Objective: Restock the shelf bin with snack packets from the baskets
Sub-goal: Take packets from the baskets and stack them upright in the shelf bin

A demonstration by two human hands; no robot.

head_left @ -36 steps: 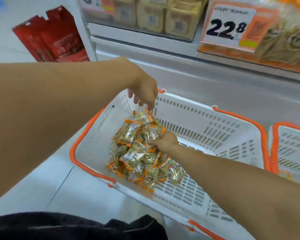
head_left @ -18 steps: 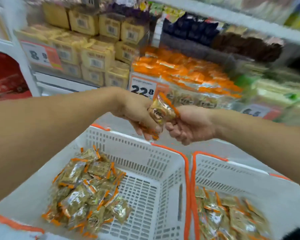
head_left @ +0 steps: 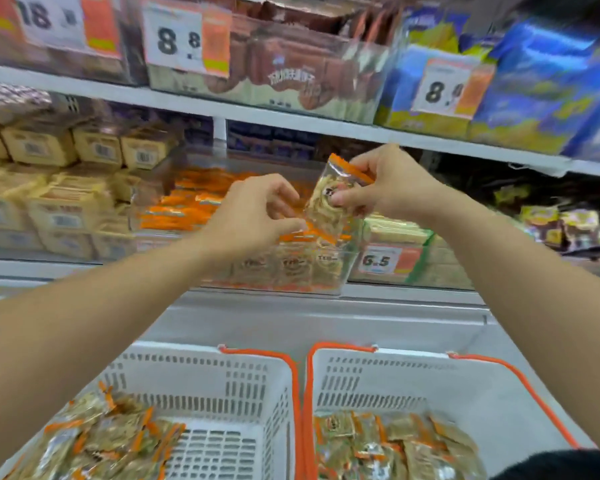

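The right hand (head_left: 387, 183) pinches a snack packet (head_left: 329, 202) by its orange-edged top, holding it upright just above the clear shelf bin (head_left: 305, 268). The left hand (head_left: 257, 213), fingers curled, pinches the packet's lower edge over the bin. Below the bin, two white baskets (head_left: 243, 379) sit side by side, holding more packets.

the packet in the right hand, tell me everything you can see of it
The snack packet is a small clear, shiny wrapper with an orange sealed strip along its top edge and a pale coiled snack inside, with a dark printed mark. It is held roughly upright, slightly tilted, above the clear shelf bin. The right hand pinches it; the left hand is at its lower edge, contact unclear.
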